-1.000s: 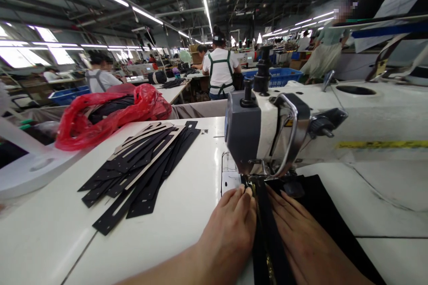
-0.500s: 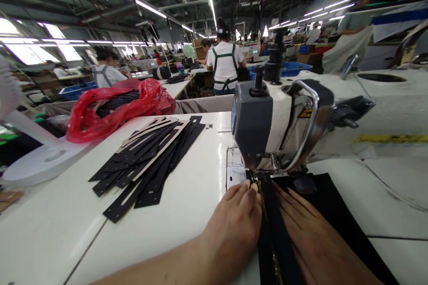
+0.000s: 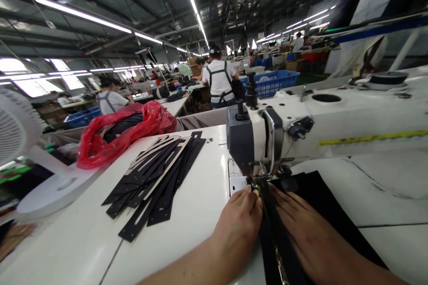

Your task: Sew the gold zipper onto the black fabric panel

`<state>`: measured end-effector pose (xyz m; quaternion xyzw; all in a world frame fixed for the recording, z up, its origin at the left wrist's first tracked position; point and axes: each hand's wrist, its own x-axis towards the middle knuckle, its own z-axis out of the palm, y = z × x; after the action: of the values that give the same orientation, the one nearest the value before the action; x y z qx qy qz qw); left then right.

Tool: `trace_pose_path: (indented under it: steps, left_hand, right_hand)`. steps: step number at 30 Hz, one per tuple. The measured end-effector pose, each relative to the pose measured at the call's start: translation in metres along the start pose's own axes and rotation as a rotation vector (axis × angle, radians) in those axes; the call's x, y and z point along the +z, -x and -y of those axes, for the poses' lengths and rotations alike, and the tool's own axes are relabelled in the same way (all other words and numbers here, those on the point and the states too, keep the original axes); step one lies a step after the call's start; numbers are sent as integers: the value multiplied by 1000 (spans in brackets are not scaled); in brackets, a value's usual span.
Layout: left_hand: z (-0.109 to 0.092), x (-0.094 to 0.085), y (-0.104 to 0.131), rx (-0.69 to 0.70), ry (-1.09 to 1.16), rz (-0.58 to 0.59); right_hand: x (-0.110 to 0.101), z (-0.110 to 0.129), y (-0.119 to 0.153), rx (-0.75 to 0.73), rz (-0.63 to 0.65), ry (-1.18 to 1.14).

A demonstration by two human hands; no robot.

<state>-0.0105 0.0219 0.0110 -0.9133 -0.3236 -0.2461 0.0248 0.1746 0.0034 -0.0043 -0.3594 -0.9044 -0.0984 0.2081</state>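
Note:
At the head of a white sewing machine, a black fabric piece lies with a brass-toothed zipper running along it, its far end under the presser foot. My left hand is closed, fingers curled and pinching the zipper's left edge just before the needle area, which the fingertips partly hide. Flat on the fabric to the right of the zipper rests my right hand, its fingers stretched toward the presser foot. The fabric's near end runs out of view at the bottom.
Left of the machine, a fanned pile of black slotted strips lies on the white tabletop. Behind it sits a red plastic bag of dark material. A white fan stands at far left. Co-workers and a blue crate are beyond.
The view has shifted, so the machine head appears smaller and the strips lower. Both hands keep nearly the same place beside the needle area. The fabric's movement is too slight to tell.

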Motion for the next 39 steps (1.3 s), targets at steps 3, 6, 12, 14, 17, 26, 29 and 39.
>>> trace_pose_path:
  steps: [3, 6, 12, 14, 17, 26, 29, 39]
  left_hand:
    - [0, 1, -1, -5, 3, -28]
    - [4, 5, -3, -45, 4, -18]
    - [6, 6, 7, -154, 40, 15]
    - [1, 5, 15, -105, 6, -41]
    - [-5, 4, 23, 12, -63, -120]
    - [0, -3, 10, 76, -69, -31]
    - [4, -2, 7, 72, -61, -12]
    - [22, 2, -4, 55, 3, -13]
  right_hand:
    - [1, -2, 1, 4, 9, -11]
    - [6, -8, -1, 10, 1, -31]
    - [3, -13, -1, 25, 16, -43]
    - [0, -9, 6, 24, 25, -3]
    - [-2, -4, 18, -17, 23, 54]
    - [4, -13, 14, 5, 39, 22]
    - [4, -16, 10, 18, 22, -22]
    - [4, -26, -10, 28, 19, -38]
